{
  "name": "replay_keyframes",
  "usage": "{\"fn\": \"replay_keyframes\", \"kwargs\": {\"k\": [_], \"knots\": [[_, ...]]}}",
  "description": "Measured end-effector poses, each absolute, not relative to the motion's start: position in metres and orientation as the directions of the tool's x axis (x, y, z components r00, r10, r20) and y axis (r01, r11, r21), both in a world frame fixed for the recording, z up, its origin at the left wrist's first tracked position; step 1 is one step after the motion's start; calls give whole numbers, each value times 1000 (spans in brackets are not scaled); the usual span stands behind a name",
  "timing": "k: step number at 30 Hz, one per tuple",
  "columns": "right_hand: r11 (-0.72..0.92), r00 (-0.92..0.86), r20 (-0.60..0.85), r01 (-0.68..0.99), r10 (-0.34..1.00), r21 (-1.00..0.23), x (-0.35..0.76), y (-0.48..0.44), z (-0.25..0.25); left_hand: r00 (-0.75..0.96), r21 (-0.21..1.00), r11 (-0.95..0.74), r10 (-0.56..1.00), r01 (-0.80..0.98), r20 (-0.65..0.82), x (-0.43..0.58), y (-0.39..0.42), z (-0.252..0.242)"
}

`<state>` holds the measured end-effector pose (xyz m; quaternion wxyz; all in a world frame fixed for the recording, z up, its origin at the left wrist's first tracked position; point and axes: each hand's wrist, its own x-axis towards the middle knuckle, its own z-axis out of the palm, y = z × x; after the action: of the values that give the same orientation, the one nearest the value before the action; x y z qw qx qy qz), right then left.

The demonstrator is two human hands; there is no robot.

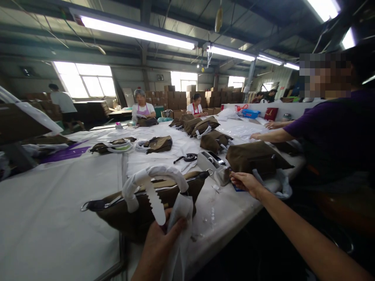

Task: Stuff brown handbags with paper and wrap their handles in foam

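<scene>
A brown handbag (164, 195) lies on its side on the white-covered table (58, 218) in front of me, its handles (155, 175) wrapped in white foam. My left hand (159, 240) is closed on a piece of white wrapping paper (180, 218) by the bag's lower edge. My right hand (244, 181) reaches out to the right, fingers pinched at a grey tape dispenser (213, 162), apparently on a bit of tape that is too small to make out clearly.
Several more brown bags (254, 158) lie across the table, some with wrapped handles (120, 146). A person in a dark purple top (331, 132) works close on my right. Other workers (142, 107) sit at the far end. Stacked cartons (175, 97) line the back wall.
</scene>
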<state>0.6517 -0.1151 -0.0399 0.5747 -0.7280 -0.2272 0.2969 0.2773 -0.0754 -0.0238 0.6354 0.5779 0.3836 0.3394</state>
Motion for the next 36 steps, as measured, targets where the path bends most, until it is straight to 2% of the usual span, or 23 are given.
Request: {"fn": "replay_keyframes", "kwargs": {"k": [6, 10, 15, 18, 20, 22, 24, 29, 34, 36], "knots": [[-205, 774, -27, 134, 633, -970, 645, -108, -61, 475, 985, 161, 873, -56, -116, 281, -77, -20], [-69, 723, 161, 277, 672, -958, 613, -129, -50, 486, 986, 154, 868, -71, -101, 281, -78, -18], [125, 495, 291, 341, 819, -932, 538, -166, -13, 503, 992, 118, 860, -40, -82, 280, -75, -21], [237, 279, 317, 286, 906, -928, 492, -174, 10, 508, 998, 62, 861, -29, -39, 280, -73, -24], [255, 165, 295, 230, 941, -939, 467, -171, 19, 506, 999, 16, 863, -30, 1, 280, -74, -26], [232, 118, 258, 198, 959, -952, 450, -161, 22, 503, 999, -16, 864, -38, 33, 280, -75, -26], [182, 145, 217, 221, 965, -958, 440, -147, 18, 507, 998, -34, 861, -44, 52, 279, -76, -26], [2, 302, 149, 437, 942, -900, 440, -122, 7, 514, 998, -56, 856, -36, 66, 277, -77, -25], [-79, 297, 139, 618, 945, -782, 450, -121, 15, 534, 999, -13, 845, -44, 34, 276, -74, -29], [-117, 311, 110, 628, 944, -770, 455, -122, 15, 542, 997, 31, 840, -77, 16, 276, -74, -29]]}}
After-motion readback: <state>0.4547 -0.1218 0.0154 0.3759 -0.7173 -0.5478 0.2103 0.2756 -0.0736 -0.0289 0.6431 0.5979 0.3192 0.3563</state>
